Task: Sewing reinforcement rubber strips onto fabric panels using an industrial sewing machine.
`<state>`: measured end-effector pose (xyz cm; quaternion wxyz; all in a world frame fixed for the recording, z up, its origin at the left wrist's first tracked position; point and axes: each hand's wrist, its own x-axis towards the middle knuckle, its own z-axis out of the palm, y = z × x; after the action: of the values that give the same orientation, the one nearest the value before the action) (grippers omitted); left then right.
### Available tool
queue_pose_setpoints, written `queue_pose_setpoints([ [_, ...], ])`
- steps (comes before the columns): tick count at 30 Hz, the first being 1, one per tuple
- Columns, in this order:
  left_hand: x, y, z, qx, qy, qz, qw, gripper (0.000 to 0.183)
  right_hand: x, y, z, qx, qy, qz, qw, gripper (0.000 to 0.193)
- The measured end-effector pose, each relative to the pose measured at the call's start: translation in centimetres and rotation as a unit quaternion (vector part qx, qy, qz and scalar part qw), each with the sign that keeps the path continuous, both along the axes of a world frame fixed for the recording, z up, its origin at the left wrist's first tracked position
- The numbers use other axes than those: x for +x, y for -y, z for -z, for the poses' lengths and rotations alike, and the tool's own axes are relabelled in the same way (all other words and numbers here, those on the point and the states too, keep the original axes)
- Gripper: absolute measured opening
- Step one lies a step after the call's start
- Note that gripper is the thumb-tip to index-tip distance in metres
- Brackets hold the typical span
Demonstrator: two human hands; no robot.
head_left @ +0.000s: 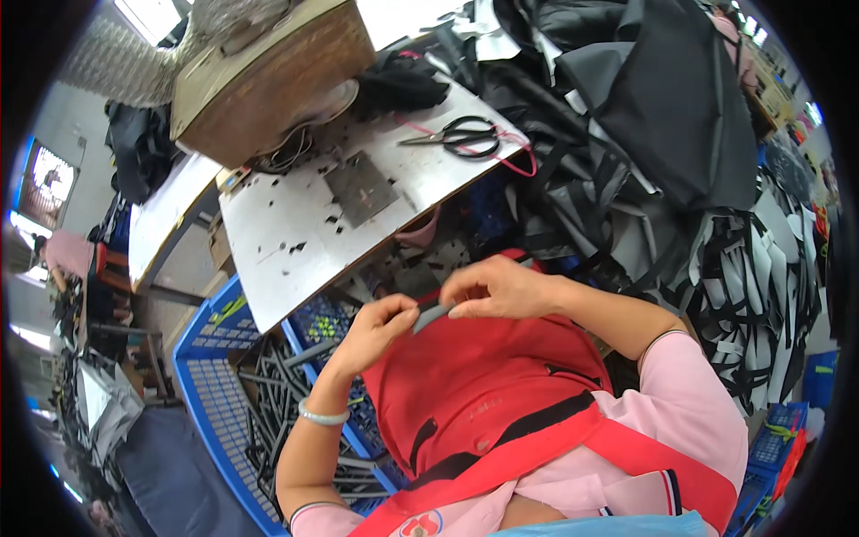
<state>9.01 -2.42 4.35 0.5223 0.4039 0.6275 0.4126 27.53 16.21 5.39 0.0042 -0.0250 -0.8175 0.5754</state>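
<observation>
Slim grey strip (432,317) held over the far part of the red apron (488,362). Left hand (380,329) and right hand (497,288) each pinch it, close together. Best handling, I judge: light, even grip, no twist between them.

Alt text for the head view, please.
Left hand and right hand hold a grey strip between them above a red apron. Beyond, scissors lie on a white table; a blue basket of grey rods stands at left, dark sheeting heaped at right.
</observation>
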Motion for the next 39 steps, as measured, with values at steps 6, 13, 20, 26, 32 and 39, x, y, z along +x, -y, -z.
queue_pose_setpoints([
  [6, 0.7, -2.3, -3.0, 0.080, 0.090, -0.097, 0.988, 0.024, -3.5, 0.6, 0.1, 0.251, -0.103, 0.041, 0.962, 0.058],
  [13, -2.2, -1.0, -5.4, -0.016, 0.106, 0.047, 0.993, 0.029, -4.3, -2.5, -2.3, 0.322, -0.072, -0.028, 0.943, 0.022],
  [20, -3.3, -3.0, -8.8, 0.060, 0.033, -0.067, 0.995, 0.026, -7.1, -5.8, -6.8, 0.394, -0.076, 0.001, 0.916, 0.026],
  [26, -3.9, -4.8, -7.9, 0.107, -0.297, -0.158, 0.935, 0.025, -9.0, -7.4, -7.4, 0.469, -0.077, 0.021, 0.879, 0.027],
  [32, -4.9, -6.5, -6.3, 0.168, -0.384, -0.211, 0.883, 0.025, -10.7, -8.9, -6.9, 0.479, -0.102, 0.036, 0.871, 0.030],
  [39, -7.3, -8.3, -5.3, 0.152, -0.294, -0.238, 0.913, 0.027, -12.9, -9.9, -6.6, 0.488, -0.055, 0.052, 0.870, 0.039],
])
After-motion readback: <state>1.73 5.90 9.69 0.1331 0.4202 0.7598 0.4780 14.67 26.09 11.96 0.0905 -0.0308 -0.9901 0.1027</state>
